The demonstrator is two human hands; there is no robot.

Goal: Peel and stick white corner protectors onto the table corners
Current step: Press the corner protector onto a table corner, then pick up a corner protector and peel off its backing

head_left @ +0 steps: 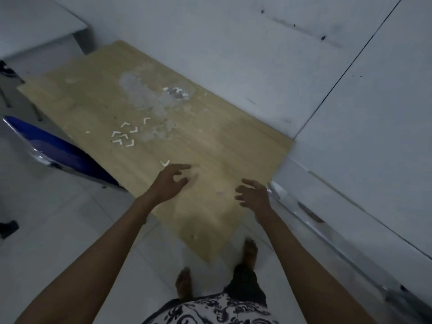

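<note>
A light wooden table (222, 148) fills the middle of the head view, its near corner at the bottom centre. Several white L-shaped corner protectors (124, 135) lie in a loose group on the left part of the top. One single protector (165, 163) lies just beyond the fingertips of my left hand (171, 181). That hand hovers over the table with relaxed, spread fingers and holds nothing. My right hand (253, 194) hangs over the table's right edge, fingers loosely curled and empty. A clear plastic bag (178, 92) with more white pieces lies farther back.
A blue chair (53, 148) stands against the table's left edge. White walls close in behind and to the right, with a white unit (327, 206) beside the right edge. My bare feet (250, 251) stand on the white tiled floor at the near corner. Worn grey patches mark the tabletop.
</note>
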